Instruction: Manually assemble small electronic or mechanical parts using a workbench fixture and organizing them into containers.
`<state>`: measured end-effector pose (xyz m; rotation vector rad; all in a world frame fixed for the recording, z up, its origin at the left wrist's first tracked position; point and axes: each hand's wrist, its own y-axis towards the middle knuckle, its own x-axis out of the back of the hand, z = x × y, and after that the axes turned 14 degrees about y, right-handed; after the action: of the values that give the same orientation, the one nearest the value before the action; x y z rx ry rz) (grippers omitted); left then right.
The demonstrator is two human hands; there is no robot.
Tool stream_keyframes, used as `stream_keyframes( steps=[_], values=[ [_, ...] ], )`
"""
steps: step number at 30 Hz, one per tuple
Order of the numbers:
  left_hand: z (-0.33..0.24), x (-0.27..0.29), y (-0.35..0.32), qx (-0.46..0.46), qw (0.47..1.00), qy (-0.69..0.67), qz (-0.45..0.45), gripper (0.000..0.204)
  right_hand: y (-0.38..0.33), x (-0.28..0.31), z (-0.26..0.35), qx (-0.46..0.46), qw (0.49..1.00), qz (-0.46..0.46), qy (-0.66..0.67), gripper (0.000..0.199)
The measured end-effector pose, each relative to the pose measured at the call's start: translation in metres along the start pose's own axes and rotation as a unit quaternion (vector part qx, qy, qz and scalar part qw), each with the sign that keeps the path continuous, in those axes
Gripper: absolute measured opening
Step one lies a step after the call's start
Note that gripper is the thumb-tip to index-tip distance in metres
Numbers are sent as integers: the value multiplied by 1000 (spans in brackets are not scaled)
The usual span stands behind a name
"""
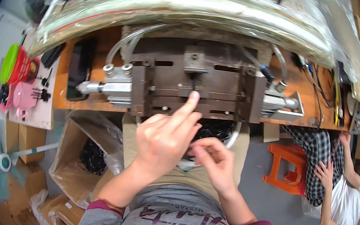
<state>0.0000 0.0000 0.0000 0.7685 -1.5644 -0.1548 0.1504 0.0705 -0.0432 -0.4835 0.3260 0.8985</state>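
Left fingers partly hide the dark block.

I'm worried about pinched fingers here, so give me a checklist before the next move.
1. Bare left hand clear of the brown metal fixture: not ok; its index finger reaches over the middle.
2. Bare right hand clear: ok; it is short of the fixture's front edge.
3. Right hand empty: cannot tell; its fingertips curl together.
4. Slim black piece seated: cannot tell; a fingertip hides its near end.
5. Seated co-worker clear: ok; off to the right.
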Motion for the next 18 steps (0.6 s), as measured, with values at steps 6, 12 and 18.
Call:
stream_keyframes(
  steps=[6, 12, 18],
  values=[
    [-9, -3, 4, 12, 1000, -2, 10, 22, -4, -1, -12, 33, 996, 31, -73, 11],
    [-11, -3, 5, 12, 1000, 3, 17, 23, -10, 6, -30, 5, 998, 13, -63, 12],
    [-7, -1, 4, 2, 1000, -20, 0, 23, -18, 16, -33, -66, 996, 27, -56, 16]
  ],
)
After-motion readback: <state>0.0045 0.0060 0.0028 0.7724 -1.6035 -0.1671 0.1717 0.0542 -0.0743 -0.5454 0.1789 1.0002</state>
